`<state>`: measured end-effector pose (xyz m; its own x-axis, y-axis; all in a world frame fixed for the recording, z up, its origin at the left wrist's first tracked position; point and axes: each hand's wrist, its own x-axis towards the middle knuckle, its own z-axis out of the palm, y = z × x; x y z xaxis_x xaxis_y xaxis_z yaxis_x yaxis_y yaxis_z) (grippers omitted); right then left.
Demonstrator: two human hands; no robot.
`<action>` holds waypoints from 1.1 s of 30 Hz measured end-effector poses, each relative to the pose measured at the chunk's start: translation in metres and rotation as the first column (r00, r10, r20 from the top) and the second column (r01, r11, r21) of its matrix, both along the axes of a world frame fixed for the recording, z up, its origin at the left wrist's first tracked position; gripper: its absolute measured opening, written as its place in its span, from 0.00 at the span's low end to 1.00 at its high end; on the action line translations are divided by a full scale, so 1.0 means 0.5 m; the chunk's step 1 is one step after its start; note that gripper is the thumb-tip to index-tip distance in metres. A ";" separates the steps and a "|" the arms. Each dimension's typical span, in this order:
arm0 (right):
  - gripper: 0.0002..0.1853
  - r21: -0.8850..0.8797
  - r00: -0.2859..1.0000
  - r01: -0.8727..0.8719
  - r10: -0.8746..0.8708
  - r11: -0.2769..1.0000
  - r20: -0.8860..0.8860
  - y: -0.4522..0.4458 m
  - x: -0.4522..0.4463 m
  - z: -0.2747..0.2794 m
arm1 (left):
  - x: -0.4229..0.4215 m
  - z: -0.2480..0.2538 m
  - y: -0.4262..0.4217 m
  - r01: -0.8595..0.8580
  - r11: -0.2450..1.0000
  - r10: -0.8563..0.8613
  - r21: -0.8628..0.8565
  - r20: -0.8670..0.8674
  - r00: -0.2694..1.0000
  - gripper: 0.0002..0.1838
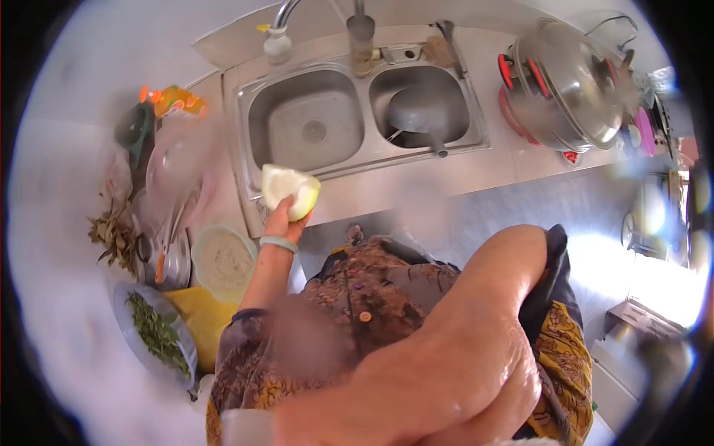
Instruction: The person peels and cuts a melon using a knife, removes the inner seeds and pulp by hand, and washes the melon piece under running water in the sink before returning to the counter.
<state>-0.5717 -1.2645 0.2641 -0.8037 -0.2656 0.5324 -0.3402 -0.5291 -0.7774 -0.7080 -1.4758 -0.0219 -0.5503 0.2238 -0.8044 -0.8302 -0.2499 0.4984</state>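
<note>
My left hand, with a pale bangle at the wrist, grips a cut piece of melon or gourd. It has white flesh, a hollowed middle and pale green skin. The piece is held just in front of the left sink basin, over the counter's front edge. My right arm is bent across the bottom right, very near the camera, its skin shiny as if wet. I cannot make out the fingers of my right hand, which is blurred at the lower edge.
A pan lies in the right basin below the faucet. A large lidded steel pot stands right. On the left counter are a pale bowl, a knife with an orange handle and a basin of green leaves.
</note>
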 end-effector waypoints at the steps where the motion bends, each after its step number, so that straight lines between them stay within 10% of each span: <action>1: 0.10 0.004 1.000 -0.004 0.004 1.000 0.002 0.001 0.002 -0.001 | 0.002 -0.017 -0.001 0.017 1.000 -0.017 0.026 0.004 1.000 0.22; 33: 0.11 -0.167 0.997 0.017 -0.005 0.986 0.071 -0.003 0.099 0.007 | 0.042 0.005 0.019 -0.026 0.999 0.025 -0.023 -0.052 0.998 0.23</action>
<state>-0.5224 -1.2662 0.2678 -0.8429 -0.1686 0.5109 -0.2947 -0.6499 -0.7006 -0.6868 -1.4662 -0.0193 -0.5969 0.1906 -0.7794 -0.7964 -0.2588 0.5466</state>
